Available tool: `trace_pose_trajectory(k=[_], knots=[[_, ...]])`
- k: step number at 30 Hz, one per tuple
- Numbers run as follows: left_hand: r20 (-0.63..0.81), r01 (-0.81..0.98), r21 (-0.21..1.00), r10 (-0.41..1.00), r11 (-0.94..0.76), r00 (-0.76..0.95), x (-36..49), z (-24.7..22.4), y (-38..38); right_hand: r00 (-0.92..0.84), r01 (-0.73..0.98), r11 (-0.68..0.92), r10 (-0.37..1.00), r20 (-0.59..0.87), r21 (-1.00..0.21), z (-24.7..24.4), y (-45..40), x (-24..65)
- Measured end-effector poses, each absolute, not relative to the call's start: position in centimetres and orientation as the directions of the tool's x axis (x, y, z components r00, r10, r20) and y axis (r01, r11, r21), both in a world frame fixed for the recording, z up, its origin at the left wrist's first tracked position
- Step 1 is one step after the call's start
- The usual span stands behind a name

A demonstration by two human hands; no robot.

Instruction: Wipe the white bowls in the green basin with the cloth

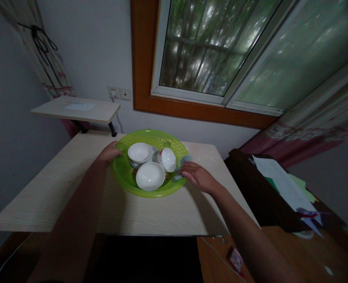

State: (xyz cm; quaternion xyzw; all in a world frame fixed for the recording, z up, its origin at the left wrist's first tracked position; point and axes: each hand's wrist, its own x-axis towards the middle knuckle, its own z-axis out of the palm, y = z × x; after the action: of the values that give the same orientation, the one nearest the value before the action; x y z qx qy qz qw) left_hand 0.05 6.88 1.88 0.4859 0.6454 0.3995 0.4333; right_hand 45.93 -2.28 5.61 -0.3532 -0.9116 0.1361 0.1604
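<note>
The left hand [110, 152] and right hand [199, 177], apart, clamp the basin [120, 173] over the table [162, 218] near nine and three o'clock, sensible holds since it seems light and stiff, its bowls [150, 177] breakable.

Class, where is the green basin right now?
The basin is near the middle of the head view, between the left hand and right hand, over the table.

Green basin [123, 173], mid-frame. Inside: white bowl [140, 152] at left, mouth up over plate [155, 151]; second bowl [150, 177] below, mouth up; third bowl [168, 160], pink-patterned outside, tipped rightward. Grey cloth [186, 158] at basin's right rim.
</note>
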Motion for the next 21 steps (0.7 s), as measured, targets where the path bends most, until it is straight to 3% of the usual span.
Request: trace_pose_trajectory(k=[3,13,21], knots=[[-0.245,0.203,0.941,0.958,0.272,-0.146,0.2,2.3,6.7,-0.694,0.631,0.704,0.7,0.168,-0.325,5.6,0.5,46.4],[-0.247,0.173,0.949,0.961,0.265,-0.123,0.6,2.9,6.2,-0.692,0.708,0.685,0.721,0.025,-0.174,5.7,8.5,45.2],[-0.21,0.203,0.949,0.963,0.242,-0.168,0.8,2.9,6.1,-0.701,0.706,0.697,0.713,0.015,-0.121,5.5,6.9,44.9]])
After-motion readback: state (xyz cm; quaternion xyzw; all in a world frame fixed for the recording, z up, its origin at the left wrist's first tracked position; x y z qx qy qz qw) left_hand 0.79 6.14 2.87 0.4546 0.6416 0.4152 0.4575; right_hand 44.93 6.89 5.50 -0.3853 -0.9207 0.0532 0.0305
